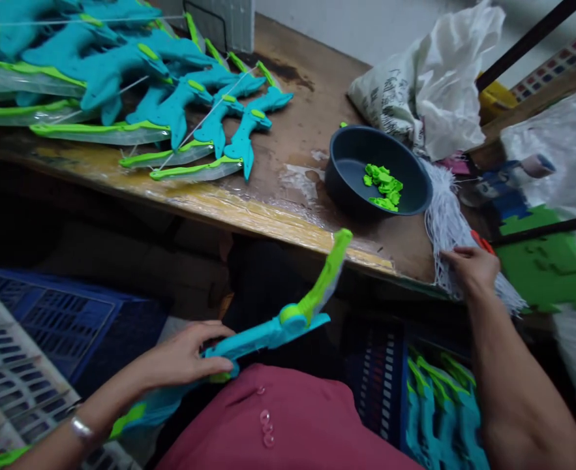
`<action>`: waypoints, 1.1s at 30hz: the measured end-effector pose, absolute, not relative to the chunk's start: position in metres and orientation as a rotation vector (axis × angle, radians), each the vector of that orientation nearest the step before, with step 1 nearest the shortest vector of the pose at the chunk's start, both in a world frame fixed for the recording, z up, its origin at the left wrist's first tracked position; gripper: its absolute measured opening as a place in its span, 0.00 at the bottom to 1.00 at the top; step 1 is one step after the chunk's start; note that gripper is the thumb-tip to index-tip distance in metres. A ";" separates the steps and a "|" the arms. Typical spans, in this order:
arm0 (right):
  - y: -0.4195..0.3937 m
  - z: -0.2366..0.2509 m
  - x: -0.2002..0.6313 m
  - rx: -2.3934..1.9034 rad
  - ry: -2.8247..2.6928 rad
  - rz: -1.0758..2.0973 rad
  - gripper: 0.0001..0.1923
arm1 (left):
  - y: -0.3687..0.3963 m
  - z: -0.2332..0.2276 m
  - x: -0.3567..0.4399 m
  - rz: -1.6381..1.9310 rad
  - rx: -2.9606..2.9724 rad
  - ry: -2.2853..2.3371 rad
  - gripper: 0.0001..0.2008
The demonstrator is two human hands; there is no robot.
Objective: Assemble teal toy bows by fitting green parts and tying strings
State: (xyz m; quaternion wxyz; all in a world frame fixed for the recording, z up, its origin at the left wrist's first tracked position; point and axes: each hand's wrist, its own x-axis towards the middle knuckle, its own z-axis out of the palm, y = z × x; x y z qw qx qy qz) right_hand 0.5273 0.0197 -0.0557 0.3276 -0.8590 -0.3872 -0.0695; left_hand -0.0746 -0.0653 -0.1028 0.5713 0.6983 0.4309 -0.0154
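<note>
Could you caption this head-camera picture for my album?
Left hand holding a long turquoise-and-lime plastic piece, right hand at a bundle of thin white strings.

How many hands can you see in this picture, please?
2: the left hand holds a turquoise and green toy bow, and the right hand touches the bundle of white strings. No others are visible.
</note>
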 end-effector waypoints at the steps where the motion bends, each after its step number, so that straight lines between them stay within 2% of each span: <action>1: 0.021 -0.052 0.525 -2.254 -0.939 -0.134 0.19 | -0.065 -0.099 -0.069 -0.092 1.707 0.980 0.19; 5: 0.016 -0.032 0.505 -2.175 -0.760 -0.209 0.19 | -0.060 -0.090 -0.051 -0.095 1.894 0.883 0.08; 8: -0.004 -0.023 0.462 -2.021 -0.873 -0.238 0.10 | -0.049 -0.085 -0.053 0.044 1.684 0.745 0.08; 10: -0.027 -0.026 0.413 -1.935 -1.063 -0.078 0.03 | -0.038 -0.080 -0.061 0.069 1.469 0.660 0.12; 13: -0.065 -0.047 0.320 -1.819 -1.370 0.294 0.11 | -0.026 -0.074 -0.071 0.091 1.114 0.676 0.21; 15: -0.085 -0.067 0.258 -1.557 -1.604 0.845 0.12 | -0.023 -0.074 -0.071 0.115 0.918 0.694 0.26; 17: -0.101 -0.088 0.208 -1.304 -1.698 1.210 0.11 | -0.024 -0.078 -0.069 0.127 0.824 0.658 0.27; 20: -0.113 -0.112 0.164 -1.160 -1.580 1.669 0.12 | -0.027 -0.085 -0.069 0.182 0.806 0.600 0.24; 22: -0.114 -0.119 0.151 -1.082 -1.371 2.036 0.18 | -0.031 -0.090 -0.072 0.238 0.780 0.610 0.22; 24: -0.107 -0.119 0.145 -0.982 -1.049 2.214 0.22 | -0.036 -0.094 -0.078 0.257 0.733 0.613 0.22; 27: -0.086 -0.106 0.147 -0.950 -0.655 2.040 0.25 | -0.047 -0.100 -0.089 0.221 0.682 0.615 0.20; 33: -0.044 -0.074 0.192 -1.041 -0.361 1.465 0.20 | -0.065 -0.113 -0.107 0.076 0.775 0.667 0.21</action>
